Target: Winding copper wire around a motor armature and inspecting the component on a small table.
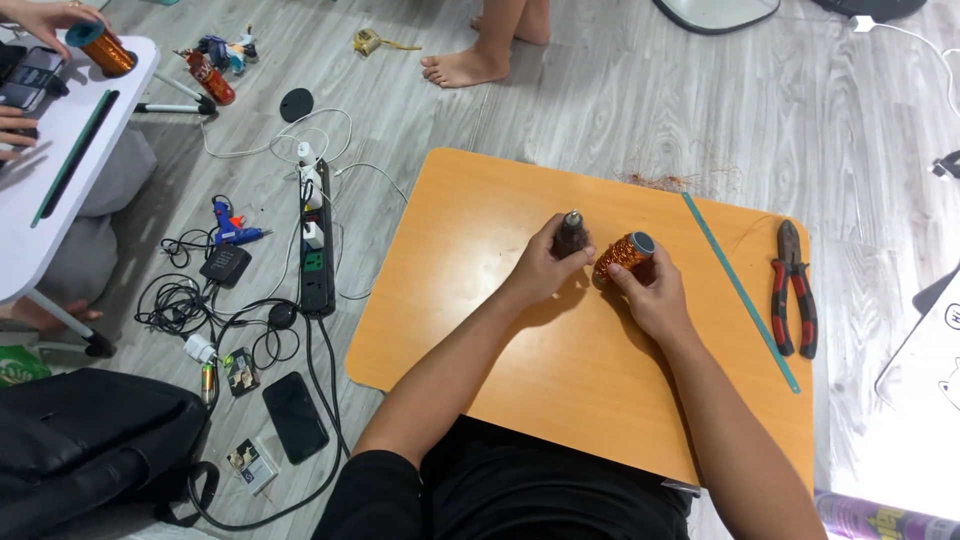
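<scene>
**Copper-wire spool and small dark motor-like part held at mid-table**

The orange lap table [470,330] serves as landmark. Near its centre, the right hand [655,295] is closed around a spool of copper wire [625,253], lying on its side, still thickly wound. Just left of the spool, the left hand [545,265] grips a small dark cylindrical part [572,233], upright; whether wire joins the two cannot be told. By judgement, work is early: no finished winding shows. Toward the table's far edge lie loose wire scraps [665,181]; at its right edge, red-handled pliers [795,290] rest untouched.
</scene>
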